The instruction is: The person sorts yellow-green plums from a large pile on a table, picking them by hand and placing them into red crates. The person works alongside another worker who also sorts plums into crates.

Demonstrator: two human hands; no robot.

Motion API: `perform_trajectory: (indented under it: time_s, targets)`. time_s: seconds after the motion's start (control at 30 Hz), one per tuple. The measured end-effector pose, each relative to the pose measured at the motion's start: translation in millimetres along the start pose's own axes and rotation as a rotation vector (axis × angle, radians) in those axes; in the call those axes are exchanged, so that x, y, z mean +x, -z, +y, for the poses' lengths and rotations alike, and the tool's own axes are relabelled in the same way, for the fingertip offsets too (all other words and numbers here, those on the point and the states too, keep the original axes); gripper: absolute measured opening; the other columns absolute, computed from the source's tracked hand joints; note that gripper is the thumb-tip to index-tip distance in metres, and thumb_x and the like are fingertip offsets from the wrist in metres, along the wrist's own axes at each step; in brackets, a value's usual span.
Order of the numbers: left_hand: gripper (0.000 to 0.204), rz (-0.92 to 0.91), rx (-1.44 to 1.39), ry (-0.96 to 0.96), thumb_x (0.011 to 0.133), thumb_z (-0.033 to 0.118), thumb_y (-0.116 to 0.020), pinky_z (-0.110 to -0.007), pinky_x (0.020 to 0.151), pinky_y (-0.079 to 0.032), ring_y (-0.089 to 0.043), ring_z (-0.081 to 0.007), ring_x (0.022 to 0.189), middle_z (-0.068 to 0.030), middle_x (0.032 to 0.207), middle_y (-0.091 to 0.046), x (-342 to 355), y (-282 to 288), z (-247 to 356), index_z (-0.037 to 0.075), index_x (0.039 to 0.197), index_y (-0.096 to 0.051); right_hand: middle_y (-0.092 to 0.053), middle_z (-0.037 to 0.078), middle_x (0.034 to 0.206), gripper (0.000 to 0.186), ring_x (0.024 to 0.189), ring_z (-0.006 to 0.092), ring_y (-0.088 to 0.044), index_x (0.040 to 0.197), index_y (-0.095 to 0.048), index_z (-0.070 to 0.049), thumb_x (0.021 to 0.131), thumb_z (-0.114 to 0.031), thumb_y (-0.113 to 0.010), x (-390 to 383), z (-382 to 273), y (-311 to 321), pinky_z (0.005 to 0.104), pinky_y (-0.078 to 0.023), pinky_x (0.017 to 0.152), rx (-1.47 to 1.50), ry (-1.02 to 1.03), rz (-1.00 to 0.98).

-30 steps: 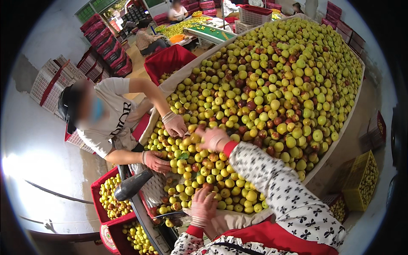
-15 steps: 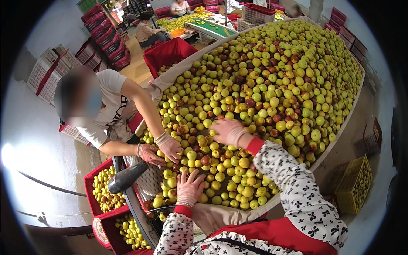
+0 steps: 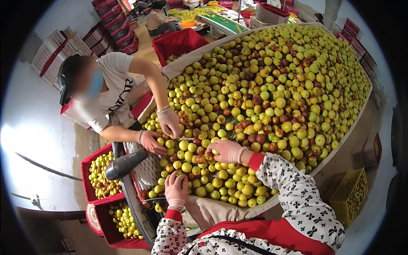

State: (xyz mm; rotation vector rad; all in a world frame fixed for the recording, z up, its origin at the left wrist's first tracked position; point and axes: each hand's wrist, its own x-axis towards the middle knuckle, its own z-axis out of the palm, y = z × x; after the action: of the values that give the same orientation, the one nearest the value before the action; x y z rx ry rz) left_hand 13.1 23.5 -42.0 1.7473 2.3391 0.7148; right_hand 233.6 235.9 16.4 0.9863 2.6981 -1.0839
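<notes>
A large heap of round yellow-green jujubes (image 3: 272, 91), many with red-brown patches, lies on a cloth-edged sorting table. My left hand (image 3: 176, 192), in a pale pink glove, is at the table's near left edge, its fingers curled round a brownish jujube (image 3: 182, 184). Farther right, my gloved right hand (image 3: 229, 151) reaches over the fruit. Its fingers bend down round a yellow jujube (image 3: 214, 152), and the palm side is hidden. Loose jujubes (image 3: 221, 174) lie between my hands.
Across the corner a co-worker's gloved hands (image 3: 159, 134) touch the fruit. A dark funnel-shaped spout (image 3: 126, 163) and a white mesh strip (image 3: 146, 170) are at the left edge. Red-lined crates (image 3: 89, 187) of jujubes stand below; a yellow crate (image 3: 355, 197) is on the right.
My right hand has moved nearer and slightly left, its fingers now curled. My left hand has drawn left, closing from a spread. The co-worker's far hand has lifted away from the fruit near my left hand.
</notes>
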Motion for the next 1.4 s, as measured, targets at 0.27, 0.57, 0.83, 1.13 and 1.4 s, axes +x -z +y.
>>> perform_trajectory:
  time_s: [0.27, 0.57, 0.83, 1.13, 1.4]
  targets:
    - [0.016, 0.183, -0.046, -0.003, 0.083, 0.016, -0.070, -0.045, 0.098, -0.048, -0.057, -0.0348, 0.116, -0.0085, 0.118, -0.066, 1.7, -3.2, 7.1, 0.013, 0.099, -0.072, -0.068, 0.009, 0.120, 0.027, 0.119, 0.0286, -0.059, 0.113, -0.069, -0.009, 0.096, -0.022, -0.053, 104.7, -11.9, 54.3, 0.0413, -0.052, 0.094, -0.335, -0.213, 0.139]
    - [0.016, 0.201, -0.041, 0.025, 0.084, 0.016, -0.069, -0.045, 0.098, -0.048, -0.057, -0.0357, 0.116, -0.0087, 0.118, -0.066, -0.5, -5.6, 4.2, 0.012, 0.100, -0.071, -0.068, 0.010, 0.125, 0.029, 0.121, 0.0278, -0.058, 0.114, -0.075, -0.015, 0.090, -0.020, -0.059, 167.5, -9.5, 16.8, 0.0424, -0.047, 0.093, -0.741, -0.172, -0.045]
    - [0.015, 0.369, -0.132, -0.091, 0.084, 0.010, -0.069, -0.043, 0.097, -0.049, -0.060, -0.0345, 0.110, -0.0115, 0.112, -0.068, -0.5, -5.9, 7.4, 0.008, 0.099, -0.071, -0.067, 0.014, 0.113, 0.039, 0.113, 0.0329, -0.058, 0.120, -0.057, -0.012, 0.088, -0.034, -0.062, 46.7, -29.6, 59.7, 0.0440, -0.050, 0.095, -0.212, -0.144, 0.148]
    - [0.034, -0.044, -1.664, 0.717, 0.096, 0.027, -0.063, -0.037, 0.072, -0.057, -0.064, -0.0212, 0.095, -0.0075, 0.112, -0.063, 8.3, -8.7, 62.5, 0.006, 0.122, -0.062, -0.067, 0.009, 0.096, 0.039, 0.093, 0.0316, -0.065, 0.113, -0.058, -0.010, 0.084, -0.032, -0.072, -88.8, -52.9, -46.3, 0.0415, -0.052, 0.082, 0.252, 0.282, 0.197]
    - [0.041, 0.040, -0.198, 0.001, 0.087, 0.003, -0.056, -0.040, 0.093, -0.052, -0.065, -0.0325, 0.109, -0.0101, 0.137, -0.056, 81.2, -29.6, -25.4, 0.013, 0.126, -0.061, -0.068, 0.011, 0.099, 0.042, 0.091, 0.0275, -0.067, 0.118, -0.058, -0.009, 0.084, -0.029, -0.072, -140.9, -48.2, -77.1, 0.0369, -0.053, 0.082, 0.591, -0.038, 0.016]
